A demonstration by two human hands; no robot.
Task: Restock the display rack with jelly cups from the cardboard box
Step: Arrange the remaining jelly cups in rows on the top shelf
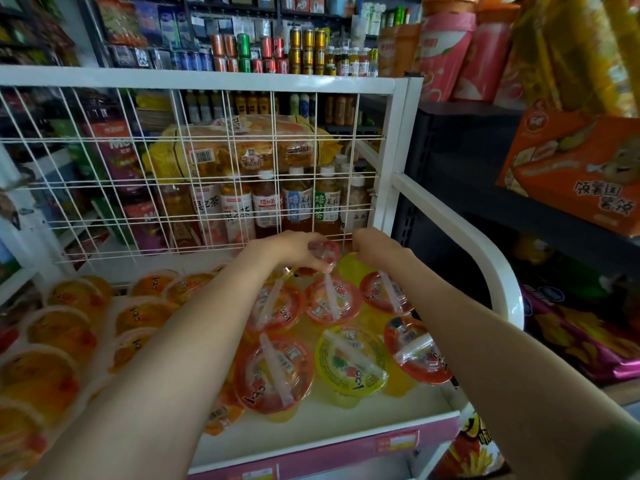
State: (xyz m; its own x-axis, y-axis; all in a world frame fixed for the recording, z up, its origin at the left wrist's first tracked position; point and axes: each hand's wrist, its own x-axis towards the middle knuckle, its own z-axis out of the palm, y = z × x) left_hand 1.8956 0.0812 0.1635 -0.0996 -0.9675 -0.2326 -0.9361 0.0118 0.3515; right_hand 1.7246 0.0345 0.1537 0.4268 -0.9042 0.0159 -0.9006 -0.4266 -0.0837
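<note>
The white display rack (450,220) has a wire mesh back and a shelf full of jelly cups. Red-lidded jelly cups (273,372) and one yellow-lidded cup (351,358) fill the right part, each with a wrapped spoon on its lid. Orange cups (59,327) lie in rows on the left. At the back of the shelf, my left hand (287,251) grips a red jelly cup (323,252) just above the others. My right hand (374,247) is beside it, fingers bent down over a yellow cup (349,268); its grip is hidden. The cardboard box is out of view.
Bottled teas (298,202) and a wrapped pack stand behind the mesh. To the right a dark shelf carries an orange carton (571,168), with snack bags (571,341) below it. Drink cans (270,53) line the far shelves. The rack's curved side rail runs close to my right arm.
</note>
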